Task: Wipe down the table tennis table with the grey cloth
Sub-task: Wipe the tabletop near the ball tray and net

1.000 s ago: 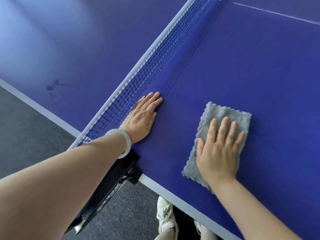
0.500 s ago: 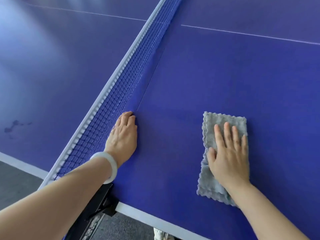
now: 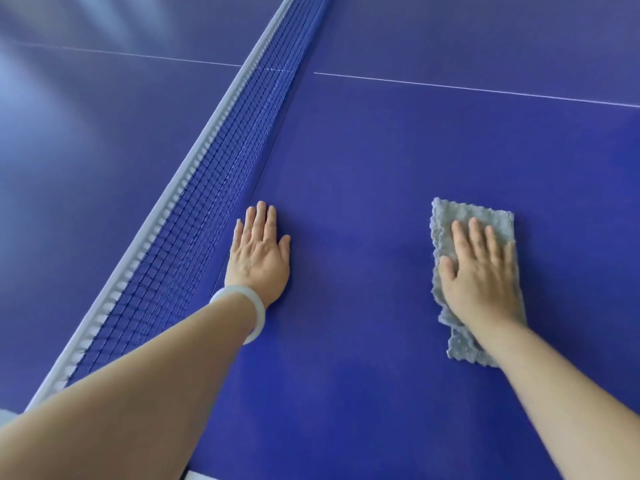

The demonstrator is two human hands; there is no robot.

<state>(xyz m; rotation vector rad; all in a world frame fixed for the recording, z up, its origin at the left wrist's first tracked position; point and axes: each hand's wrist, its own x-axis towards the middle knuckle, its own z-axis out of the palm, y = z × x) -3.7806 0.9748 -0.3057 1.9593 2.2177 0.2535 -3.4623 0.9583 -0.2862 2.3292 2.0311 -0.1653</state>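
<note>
**A:** Head camera: the right hand (image 3: 481,275) lies flat on the grey cloth (image 3: 485,211), fingers (image 3: 478,237) straight and slightly spread. It presses the cloth onto the blue worktop (image 3: 363,202), well right of the net (image 3: 194,209).

**B:** The left hand (image 3: 259,258) is flat too, fingers together, planted just beside the net like a brace.

**A:** For a clean stroke, the pressure wants to go evenly through the palm. Otherwise the cloth's near end, trailing under the wrist, could bunch.

**B:** Agreed. Overlapping passes out towards the white line (image 3: 485,90), I'd judge, leaning on that left palm for reach.
</note>
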